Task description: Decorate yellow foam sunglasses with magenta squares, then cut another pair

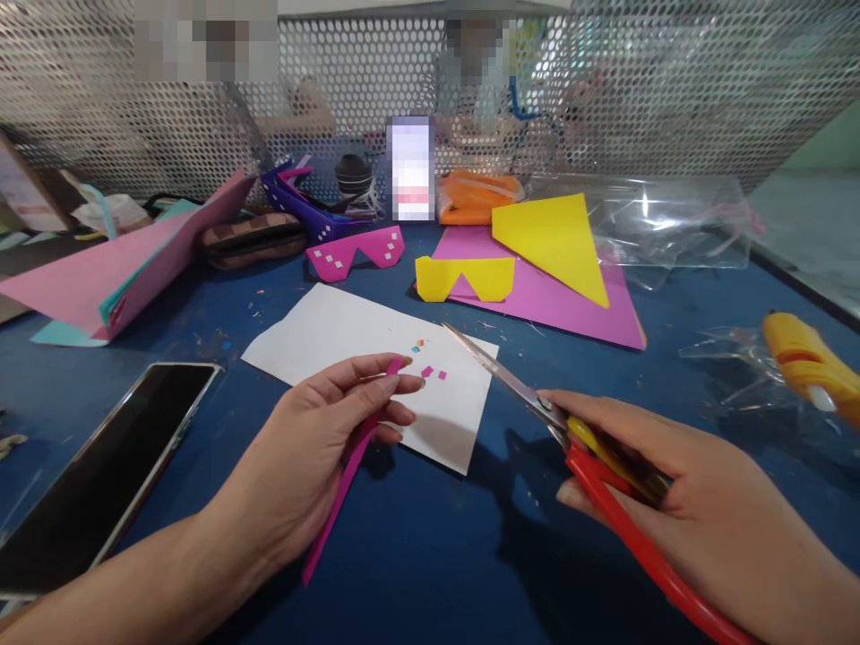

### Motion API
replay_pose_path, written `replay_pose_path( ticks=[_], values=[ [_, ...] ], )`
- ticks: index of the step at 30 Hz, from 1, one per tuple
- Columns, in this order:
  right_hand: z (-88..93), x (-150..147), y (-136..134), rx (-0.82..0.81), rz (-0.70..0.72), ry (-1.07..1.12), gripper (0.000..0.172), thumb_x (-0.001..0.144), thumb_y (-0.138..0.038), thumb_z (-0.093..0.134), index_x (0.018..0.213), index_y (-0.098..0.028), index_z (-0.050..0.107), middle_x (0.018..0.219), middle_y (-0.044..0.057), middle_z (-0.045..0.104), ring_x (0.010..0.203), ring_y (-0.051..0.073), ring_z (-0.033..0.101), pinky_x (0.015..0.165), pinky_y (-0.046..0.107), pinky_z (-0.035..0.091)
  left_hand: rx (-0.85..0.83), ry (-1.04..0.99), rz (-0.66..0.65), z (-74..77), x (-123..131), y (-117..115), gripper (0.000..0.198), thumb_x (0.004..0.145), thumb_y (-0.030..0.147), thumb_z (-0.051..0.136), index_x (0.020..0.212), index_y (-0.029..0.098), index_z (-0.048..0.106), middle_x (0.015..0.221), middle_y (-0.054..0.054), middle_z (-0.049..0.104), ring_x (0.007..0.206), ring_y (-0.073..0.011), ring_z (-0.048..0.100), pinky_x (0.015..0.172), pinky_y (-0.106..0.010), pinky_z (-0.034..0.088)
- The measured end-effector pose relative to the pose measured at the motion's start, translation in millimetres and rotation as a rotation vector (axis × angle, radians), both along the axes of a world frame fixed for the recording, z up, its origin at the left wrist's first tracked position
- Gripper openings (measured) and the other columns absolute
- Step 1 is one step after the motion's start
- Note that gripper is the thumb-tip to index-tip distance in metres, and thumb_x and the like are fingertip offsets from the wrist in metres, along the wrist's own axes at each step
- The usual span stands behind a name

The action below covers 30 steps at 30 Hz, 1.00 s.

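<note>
Magenta strip slants from the white sheet's near side down and left, its long axis running toward the wearer. The left hand, by the sheet's near edge, pinches its upper end between thumb and forefinger, other fingers loosely curled. On the sheet, just right of those fingertips, lie 2 magenta squares. Scissors reach in from the sheet's right, well apart from the strip, blades seemingly near closed; the right hand wraps their handles. Left fingers hide part of the strip; the right fingers' placement is hard to make out, and the red handle is cut off below.
</note>
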State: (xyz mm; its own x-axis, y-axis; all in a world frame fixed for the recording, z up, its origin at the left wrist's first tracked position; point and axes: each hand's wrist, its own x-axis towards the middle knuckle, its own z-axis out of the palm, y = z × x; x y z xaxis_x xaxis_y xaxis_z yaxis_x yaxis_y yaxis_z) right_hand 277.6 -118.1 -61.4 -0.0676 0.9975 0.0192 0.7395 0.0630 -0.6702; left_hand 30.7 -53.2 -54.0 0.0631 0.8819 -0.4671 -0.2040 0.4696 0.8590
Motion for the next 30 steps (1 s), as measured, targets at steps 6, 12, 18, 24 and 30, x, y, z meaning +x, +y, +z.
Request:
replay_pose_path(
  ticks=[6, 12, 18, 24, 30],
  values=[
    [-2.8, 3.1, -1.6, -0.011, -0.017, 0.029, 0.051, 0.079, -0.042, 0.069, 0.127, -0.027, 0.065, 0.115, 0.004, 0.075, 0.093, 0.025, 0.075, 0.064, 0.021, 0.063, -0.011, -0.006, 0.007, 0.5, 0.3, 1.8, 0.012, 0.084, 0.014, 0.07, 0.095, 0.017, 0.074, 0.098, -0.007, 0.076, 0.062, -0.011, 0.068, 0.055, -0.018, 0.057],
    [-6.1, 0.5, -2.1, -0.078, 0.08, 0.051, 0.048, 0.076, -0.036, 0.071, 0.124, -0.033, 0.067, 0.108, 0.0, 0.076, 0.092, 0.023, 0.076, 0.067, 0.02, 0.062, -0.041, -0.027, -0.084, -3.5, 0.8, -3.7, 0.005, 0.085, 0.02, 0.071, 0.084, 0.015, 0.069, 0.099, -0.008, 0.076, 0.065, -0.0101, 0.069, 0.058, -0.016, 0.057],
    [-5.9, -0.6, -2.6, -0.118, 0.191, 0.009, 0.055, 0.074, -0.025, 0.069, 0.128, -0.032, 0.063, 0.106, 0.002, 0.076, 0.085, 0.022, 0.076, 0.068, 0.022, 0.063, -0.058, -0.068, -0.065, -2.1, 2.3, -4.7, 0.004, 0.083, 0.014, 0.071, 0.079, 0.014, 0.071, 0.072, -0.003, 0.072, 0.063, -0.0099, 0.068, 0.058, -0.015, 0.056],
    [-6.6, 2.5, -1.2, 0.013, 0.182, -0.093, 0.055, 0.072, -0.028, 0.073, 0.126, -0.034, 0.065, 0.104, 0.002, 0.076, 0.082, 0.022, 0.076, 0.067, 0.024, 0.063, -0.053, -0.095, -0.068, -5.3, 2.2, -6.0, 0.005, 0.08, 0.017, 0.075, 0.079, 0.015, 0.07, 0.066, -0.002, 0.069, 0.061, -0.0094, 0.065, 0.06, -0.016, 0.055],
    [-6.7, 2.2, -0.5, 0.066, 0.2, -0.125, 0.055, 0.072, -0.03, 0.075, 0.126, -0.033, 0.066, 0.1, 0.0, 0.077, 0.081, 0.02, 0.076, 0.066, 0.021, 0.062, -0.047, -0.115, -0.078, -7.0, 4.1, -8.6, 0.005, 0.079, 0.017, 0.075, 0.077, 0.014, 0.071, 0.068, -0.002, 0.07, 0.062, -0.0096, 0.066, 0.06, -0.016, 0.055]
  ],
)
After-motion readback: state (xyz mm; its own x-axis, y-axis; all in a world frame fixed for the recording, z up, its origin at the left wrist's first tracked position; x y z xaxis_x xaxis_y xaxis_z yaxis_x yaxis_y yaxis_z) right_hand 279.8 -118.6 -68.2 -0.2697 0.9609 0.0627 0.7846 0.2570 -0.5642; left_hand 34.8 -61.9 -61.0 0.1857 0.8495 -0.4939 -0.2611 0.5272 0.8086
